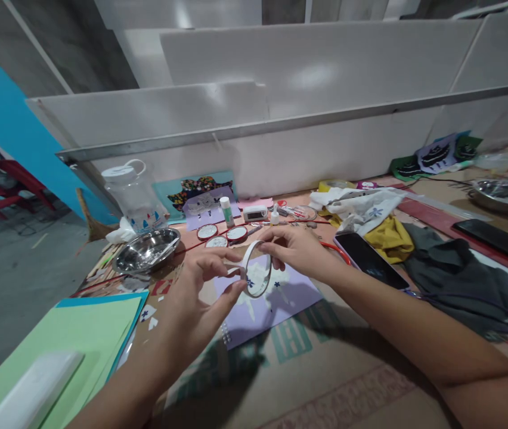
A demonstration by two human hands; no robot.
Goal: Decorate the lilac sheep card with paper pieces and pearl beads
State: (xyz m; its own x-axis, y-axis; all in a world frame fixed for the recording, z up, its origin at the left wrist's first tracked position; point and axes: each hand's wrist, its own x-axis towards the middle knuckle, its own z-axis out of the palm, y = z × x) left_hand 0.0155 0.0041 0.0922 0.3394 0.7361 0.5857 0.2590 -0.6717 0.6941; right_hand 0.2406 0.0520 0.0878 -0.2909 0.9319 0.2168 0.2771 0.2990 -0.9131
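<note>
A thin white ring, which looks like a roll of tape, is held up on edge over the work surface. My right hand pinches its upper rim between thumb and fingers. My left hand has its thumb and fingers closed at the near left side of the roll, where a short pale end seems to stick out. Below lies a purple paper sheet with white shapes and small dark-blue flowers on it, partly covered by my hands.
A steel bowl and a clear bottle stand left, near green paper sheets. Behind are small round dishes, a glue stick and a dropper bottle. A phone and dark cloth lie right.
</note>
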